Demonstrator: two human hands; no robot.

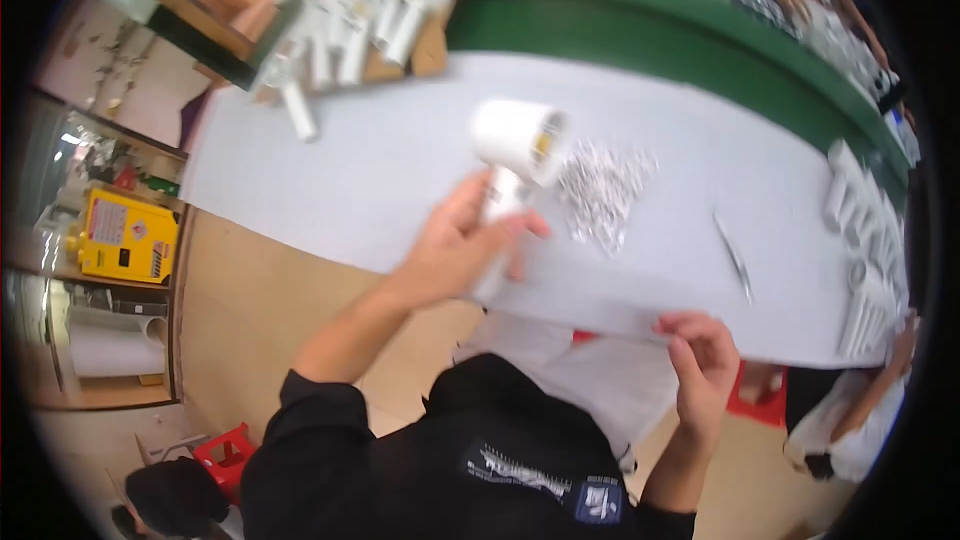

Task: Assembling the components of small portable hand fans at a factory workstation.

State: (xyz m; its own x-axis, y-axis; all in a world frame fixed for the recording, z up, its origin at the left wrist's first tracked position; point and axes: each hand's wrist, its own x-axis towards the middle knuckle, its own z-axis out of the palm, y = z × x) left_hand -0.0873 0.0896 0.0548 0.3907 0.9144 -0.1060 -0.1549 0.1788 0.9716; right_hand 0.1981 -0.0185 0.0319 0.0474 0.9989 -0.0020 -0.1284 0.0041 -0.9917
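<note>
My left hand (pixel 460 245) is wrapped round the handle of a white hair dryer (pixel 515 140), holding it upright over the table. Its round barrel faces right, and something yellow shows inside the mouth. My right hand (pixel 705 355) hovers at the table's near edge, fingers loosely curled and thumb apart from them; I see nothing held there. Just right of the dryer lies a loose pile of small silvery-white pieces (pixel 608 190). A pair of slim metal tweezers (pixel 733 258) rests on the table farther right, beyond my right hand.
The white-covered table (pixel 380 160) bends across the view, with a green strip (pixel 600 15) behind it. Several white dryer parts (pixel 350 35) lie on cardboard at far left; more white housings (pixel 862 240) stand at the right edge. Other people sit nearby. A yellow box (pixel 125 235) stands on a left shelf.
</note>
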